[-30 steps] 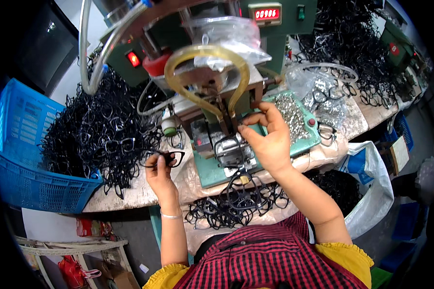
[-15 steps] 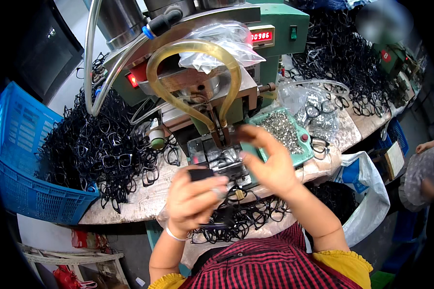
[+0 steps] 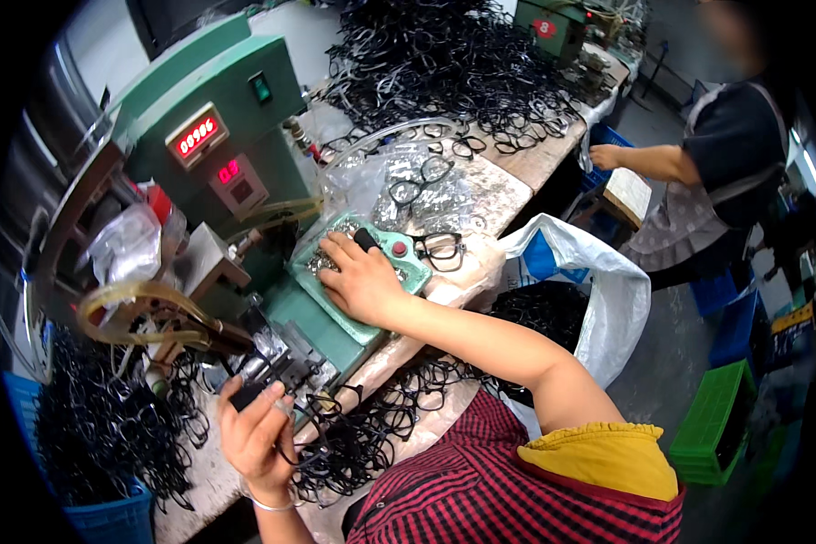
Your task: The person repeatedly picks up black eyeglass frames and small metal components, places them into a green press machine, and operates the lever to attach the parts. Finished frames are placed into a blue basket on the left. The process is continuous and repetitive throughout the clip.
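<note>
My left hand [image 3: 254, 433] grips a black eyeglass frame [image 3: 247, 396] close to the metal fixture [image 3: 276, 367] at the front of the green bench machine [image 3: 218, 145]. My right hand [image 3: 361, 281] lies palm down in a small green tray [image 3: 408, 267] of tiny silvery metal parts, fingers spread among them. Another black eyeglass frame [image 3: 440, 247] rests at the tray's right edge. A heap of black frames [image 3: 363, 426] lies in front of me below the machine.
A blue basket [image 3: 109, 517] of black frames is at lower left. A large pile of frames [image 3: 444, 63] covers the far bench. Clear plastic bags [image 3: 408, 181] sit behind the tray. A white sack [image 3: 598, 281] hangs to my right. Another person [image 3: 725, 163] works at the far right.
My head has turned right, shifting the machine left in view. My right hand left the fixture and now lies in the parts tray. My left hand still holds a frame, lower down.
</note>
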`<state>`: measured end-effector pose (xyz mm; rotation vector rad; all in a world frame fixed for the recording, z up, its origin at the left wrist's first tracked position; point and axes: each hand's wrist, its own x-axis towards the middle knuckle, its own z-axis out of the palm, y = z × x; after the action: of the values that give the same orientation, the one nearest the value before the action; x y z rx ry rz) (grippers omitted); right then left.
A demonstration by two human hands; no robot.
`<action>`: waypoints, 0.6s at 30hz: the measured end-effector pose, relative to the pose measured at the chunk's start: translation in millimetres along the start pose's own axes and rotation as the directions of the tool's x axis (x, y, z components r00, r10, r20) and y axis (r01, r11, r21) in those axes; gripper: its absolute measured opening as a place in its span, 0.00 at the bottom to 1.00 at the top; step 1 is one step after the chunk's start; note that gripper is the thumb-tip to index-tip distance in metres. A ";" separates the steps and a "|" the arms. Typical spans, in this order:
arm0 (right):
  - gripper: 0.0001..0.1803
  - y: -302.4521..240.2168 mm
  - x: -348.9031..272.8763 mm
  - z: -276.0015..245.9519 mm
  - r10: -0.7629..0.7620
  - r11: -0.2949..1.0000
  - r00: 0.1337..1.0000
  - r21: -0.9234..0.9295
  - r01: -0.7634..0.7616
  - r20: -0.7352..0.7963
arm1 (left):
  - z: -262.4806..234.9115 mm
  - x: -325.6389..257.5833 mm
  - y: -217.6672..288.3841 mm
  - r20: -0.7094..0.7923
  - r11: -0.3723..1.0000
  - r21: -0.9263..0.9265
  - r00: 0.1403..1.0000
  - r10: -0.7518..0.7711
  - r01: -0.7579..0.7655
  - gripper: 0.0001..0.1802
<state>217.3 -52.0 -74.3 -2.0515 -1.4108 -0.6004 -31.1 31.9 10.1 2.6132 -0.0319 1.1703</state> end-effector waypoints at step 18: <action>0.08 -22.4 30.2 6.0 0.654 0.430 0.756 0.837 -0.338 -0.031 | -31.0 -57.5 -200.5 0.260 0.897 0.404 0.919 -0.298 0.177 0.23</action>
<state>206.8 -21.2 -54.6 -1.3749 -0.5572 -0.0093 -65.9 227.4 -61.0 2.9995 0.4863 0.7170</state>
